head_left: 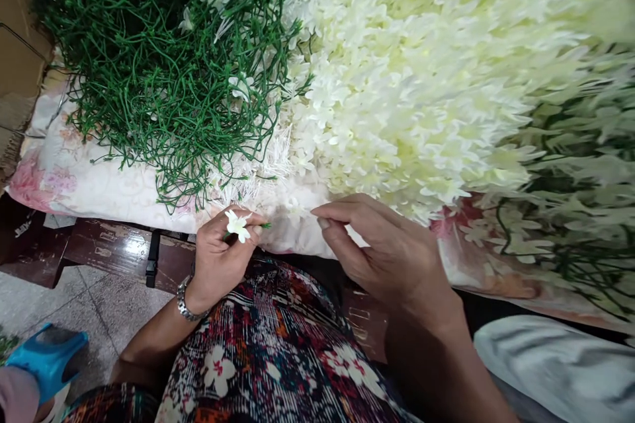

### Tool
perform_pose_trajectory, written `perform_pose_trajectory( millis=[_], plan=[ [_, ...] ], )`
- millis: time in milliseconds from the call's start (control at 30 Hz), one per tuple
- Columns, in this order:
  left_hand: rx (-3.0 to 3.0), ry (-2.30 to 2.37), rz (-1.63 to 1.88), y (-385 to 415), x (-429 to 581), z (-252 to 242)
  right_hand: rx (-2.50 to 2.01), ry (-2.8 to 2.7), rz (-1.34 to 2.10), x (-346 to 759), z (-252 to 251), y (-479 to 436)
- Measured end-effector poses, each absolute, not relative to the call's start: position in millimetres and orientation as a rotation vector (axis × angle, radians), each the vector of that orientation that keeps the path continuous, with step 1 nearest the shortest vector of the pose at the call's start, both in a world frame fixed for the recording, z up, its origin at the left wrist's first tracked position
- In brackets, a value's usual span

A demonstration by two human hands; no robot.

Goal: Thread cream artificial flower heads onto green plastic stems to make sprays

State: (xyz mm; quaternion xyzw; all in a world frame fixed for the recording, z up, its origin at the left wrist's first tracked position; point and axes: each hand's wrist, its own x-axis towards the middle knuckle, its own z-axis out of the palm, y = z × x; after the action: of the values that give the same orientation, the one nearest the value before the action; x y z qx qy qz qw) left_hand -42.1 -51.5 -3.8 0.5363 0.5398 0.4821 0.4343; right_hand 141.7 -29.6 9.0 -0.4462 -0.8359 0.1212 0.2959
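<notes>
Left hand is pinching a white artificial blossom with a short green stem tip poking out past the fingertips, just in front of the floral cloth's edge. Right hand is hovering apart from it, thumb and forefinger making a narrow pinch; cannot tell if anything is between. Green plastic stems are lying piled beyond left hand, a heap of white blossoms beyond right.
</notes>
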Motion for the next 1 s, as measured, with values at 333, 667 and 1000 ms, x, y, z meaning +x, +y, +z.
perform_pose_trajectory(
  millis=[333,667,1000],
  plan=[
    [1.424,1.247,0.951,-44.3,-28.9,-4.3,-1.261,-2.346,0.16,145.1,0.0,-28.1],
    [1.431,1.256,0.841,-42.4,-26.4,-5.6,-1.301,-2.574,0.177,141.9,4.0,-19.1],
    [1.379,1.249,0.777,-37.8,-26.4,-1.2,-1.345,-2.603,0.157,138.0,3.3,-18.2]
  ],
)
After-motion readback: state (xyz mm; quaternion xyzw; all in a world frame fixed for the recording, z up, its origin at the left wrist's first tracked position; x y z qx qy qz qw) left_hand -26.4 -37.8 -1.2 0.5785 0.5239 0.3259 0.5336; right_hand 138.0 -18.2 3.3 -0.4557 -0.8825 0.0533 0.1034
